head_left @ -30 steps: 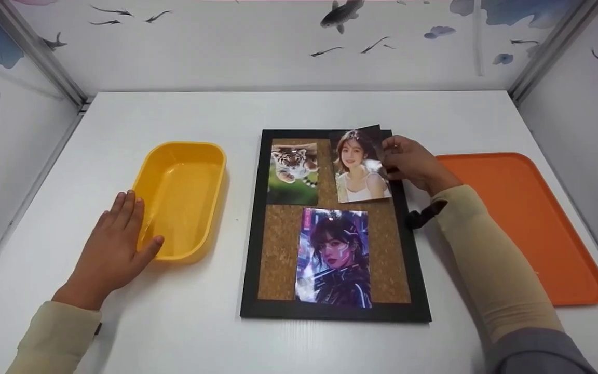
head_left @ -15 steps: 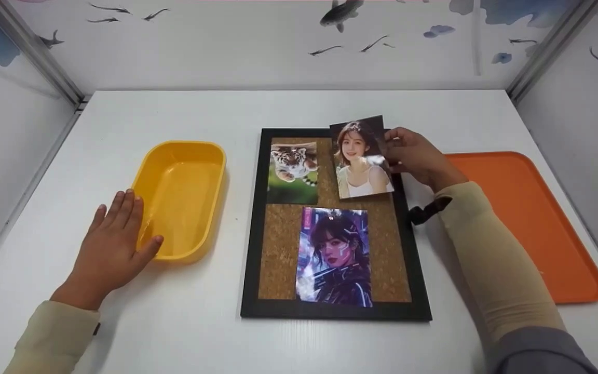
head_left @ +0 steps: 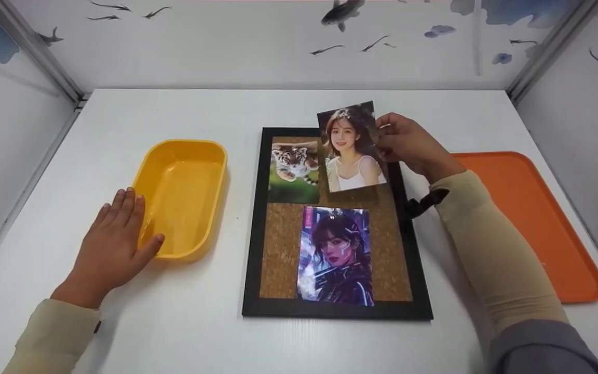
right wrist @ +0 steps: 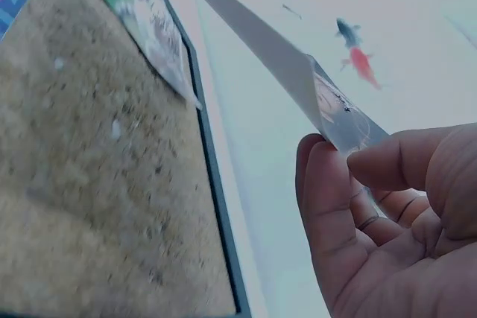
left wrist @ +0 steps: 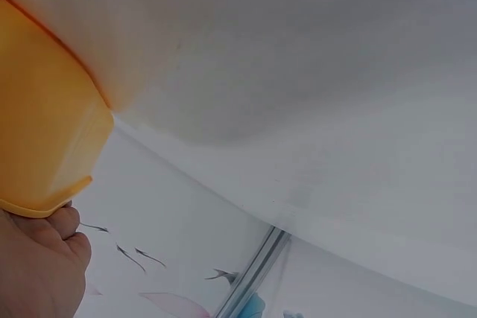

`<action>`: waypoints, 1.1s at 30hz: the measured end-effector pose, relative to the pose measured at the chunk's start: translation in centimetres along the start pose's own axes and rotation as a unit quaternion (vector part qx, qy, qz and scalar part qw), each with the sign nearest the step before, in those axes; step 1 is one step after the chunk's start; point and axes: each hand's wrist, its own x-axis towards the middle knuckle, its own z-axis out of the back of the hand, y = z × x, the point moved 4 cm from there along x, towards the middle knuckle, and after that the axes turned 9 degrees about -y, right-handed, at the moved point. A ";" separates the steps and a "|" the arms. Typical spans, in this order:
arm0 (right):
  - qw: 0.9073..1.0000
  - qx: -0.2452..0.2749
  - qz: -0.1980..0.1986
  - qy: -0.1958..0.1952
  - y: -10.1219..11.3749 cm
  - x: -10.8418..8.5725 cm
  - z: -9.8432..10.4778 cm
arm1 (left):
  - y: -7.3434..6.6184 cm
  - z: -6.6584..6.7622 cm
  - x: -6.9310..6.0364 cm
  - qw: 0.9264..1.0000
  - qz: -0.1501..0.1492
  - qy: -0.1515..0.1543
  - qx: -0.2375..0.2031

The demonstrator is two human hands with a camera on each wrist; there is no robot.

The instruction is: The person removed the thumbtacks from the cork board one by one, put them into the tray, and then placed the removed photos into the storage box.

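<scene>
Between thumb and fingers my right hand [head_left: 416,148] pinches the right edge of a portrait photo [head_left: 353,150], tilted and raised over the top right of a black-framed cork board [head_left: 283,249]. The right wrist view shows the photo [right wrist: 261,42] lifted off the cork [right wrist: 112,154], held at its edge by the hand [right wrist: 395,221]. A tiger photo [head_left: 294,174] lies at the board's upper left, a purple portrait [head_left: 335,259] at its lower middle. My left hand [head_left: 109,246] rests with straight fingers on the left rim of a yellow bin [head_left: 185,208].
An orange tray [head_left: 543,234] lies right of the board, partly under my right forearm. The white table [head_left: 195,317] is bounded by panels printed with fish at the back and sides. No objects show inside the yellow bin.
My right hand has moved up and slightly left with the portrait photo, which has risen off the board. The left hand has stayed on the bin's rim.
</scene>
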 end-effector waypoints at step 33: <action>0.998 -0.005 0.025 0.064 3.3 0.4 -7.3 | -0.1 0.0 -0.1 1.000 0.005 0.011 0.006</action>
